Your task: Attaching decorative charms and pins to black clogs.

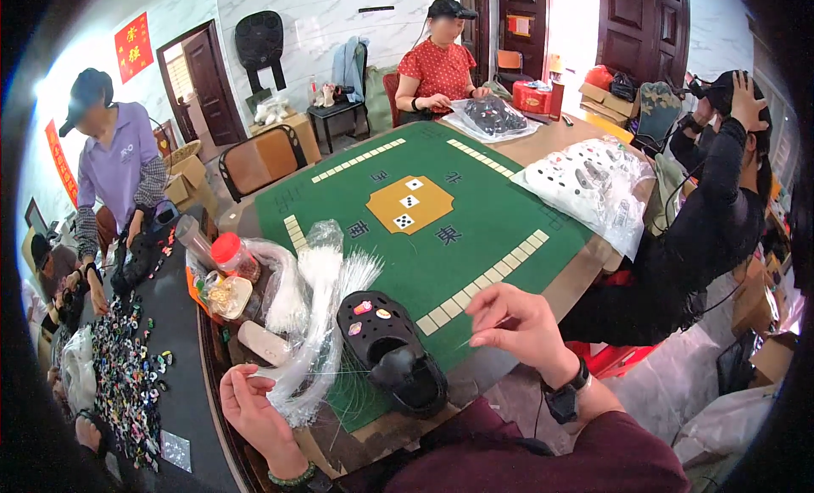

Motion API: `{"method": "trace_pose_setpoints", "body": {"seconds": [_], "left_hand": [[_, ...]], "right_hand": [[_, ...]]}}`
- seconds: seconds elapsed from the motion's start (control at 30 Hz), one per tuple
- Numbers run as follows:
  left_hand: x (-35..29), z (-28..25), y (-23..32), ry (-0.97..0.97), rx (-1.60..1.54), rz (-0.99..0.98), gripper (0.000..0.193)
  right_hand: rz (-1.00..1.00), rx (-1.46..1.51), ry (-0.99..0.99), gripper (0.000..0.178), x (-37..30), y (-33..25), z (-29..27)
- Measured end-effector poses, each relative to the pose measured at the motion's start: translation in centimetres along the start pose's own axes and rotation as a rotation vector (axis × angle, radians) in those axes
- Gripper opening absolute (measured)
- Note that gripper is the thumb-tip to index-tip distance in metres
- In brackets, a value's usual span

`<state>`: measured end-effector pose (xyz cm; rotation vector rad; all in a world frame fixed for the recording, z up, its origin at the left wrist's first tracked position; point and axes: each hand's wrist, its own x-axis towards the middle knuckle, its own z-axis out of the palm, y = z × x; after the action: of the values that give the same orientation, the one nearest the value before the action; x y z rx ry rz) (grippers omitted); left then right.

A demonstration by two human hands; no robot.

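Note:
A black clog [381,328] with several small coloured charms on its toe lies on the green table mat, its heel toward me. My left hand [259,412], to the left of the clog, has thumb and fingertips closed on a thin clear strand that runs toward the clog. To the right of the clog, my raised right hand [521,328] pinches a thin clear strand too, which slants down toward the clog. Whether it is one strand passing through or behind the clog, I cannot tell. Beside the clog lie bundles of white, thin plastic strands [326,277] in clear bags.
A jar with a red lid [227,249] and an oblong pale case [264,343] stand left of the bundles. Bagged white clogs [585,179] lie at the right. Many small charms [127,366] cover the dark table at left. Other people sit or stand around.

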<state>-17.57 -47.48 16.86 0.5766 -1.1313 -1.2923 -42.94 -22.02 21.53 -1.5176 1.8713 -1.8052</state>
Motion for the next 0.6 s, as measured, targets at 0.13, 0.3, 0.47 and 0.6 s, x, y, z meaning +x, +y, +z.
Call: {"method": "trace_pose_setpoints", "body": {"seconds": [0.13,0.3,0.47,0.6], "left_hand": [[-0.2,0.5,0.1,-0.021,-0.002,-0.003,0.016],[-0.9,0.9,0.3,0.007,0.042,0.008,0.016],[-2.1,1.6,0.5,-0.024,0.162,0.032,0.015],[-2.8,2.2,0.2,-0.056,0.206,0.035,0.015]], "right_hand": [[0.022,0.560,-0.026,0.012,2.0,1.8,1.8],[0.212,1.044,-0.289,0.010,4.4,1.4,4.9],[0.011,0.457,-0.284,0.014,6.8,0.6,9.0],[-0.078,0.182,-0.451,0.014,8.0,-0.2,11.6]]}}
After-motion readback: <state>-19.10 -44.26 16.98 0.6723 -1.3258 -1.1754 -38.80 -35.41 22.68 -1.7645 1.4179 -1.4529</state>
